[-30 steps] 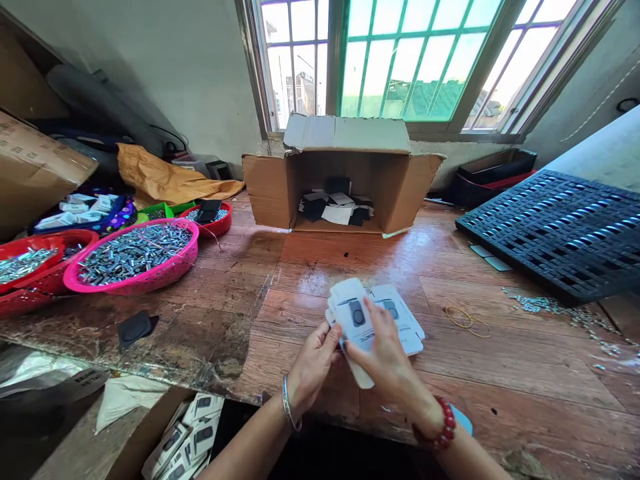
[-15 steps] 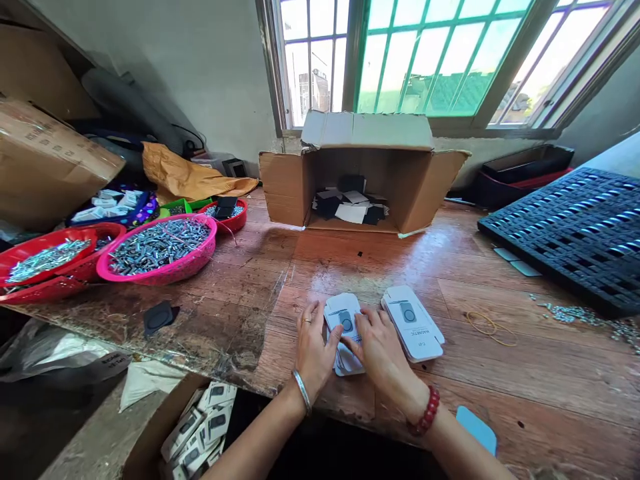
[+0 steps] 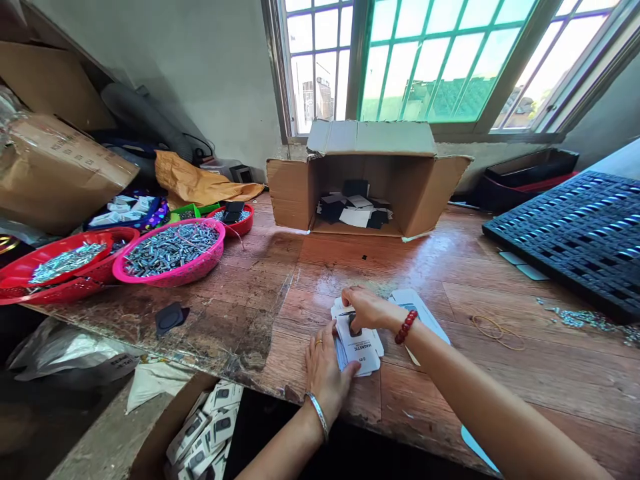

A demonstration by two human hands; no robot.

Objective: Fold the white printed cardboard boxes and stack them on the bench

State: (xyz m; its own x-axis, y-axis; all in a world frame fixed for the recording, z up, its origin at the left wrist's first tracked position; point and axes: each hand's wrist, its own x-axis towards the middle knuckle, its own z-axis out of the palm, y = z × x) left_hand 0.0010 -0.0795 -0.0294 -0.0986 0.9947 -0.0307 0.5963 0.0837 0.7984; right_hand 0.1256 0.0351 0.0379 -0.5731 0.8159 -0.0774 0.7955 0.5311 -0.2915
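A stack of white printed cards [image 3: 367, 353] lies near the table's front edge. My left hand [image 3: 327, 363] holds the stack's left side, thumb at its lower edge and fingers along the side. My right hand [image 3: 367, 310] reaches over the top of the stack, its fingers bent down onto the upper cards; the fingertips are partly hidden. Just right of it, partly covered by my right wrist, lies a second stack of white cards [image 3: 430, 320]. A light blue card [image 3: 477, 448] shows beneath my right forearm.
An open cardboard box [image 3: 290, 193] holds black and white pieces. Pink basket [image 3: 173, 257] and red baskets [image 3: 65, 287] of metal parts stand left. A black grid tray [image 3: 575, 233] leans right, near a rubber band [image 3: 497, 333]. Below the table, a carton holds packaged cards [image 3: 223, 427].
My right hand has moved up to the top of the near stack, its forearm now crossing the second stack. My left hand has slid down the stack's left side. The view has shifted slightly.
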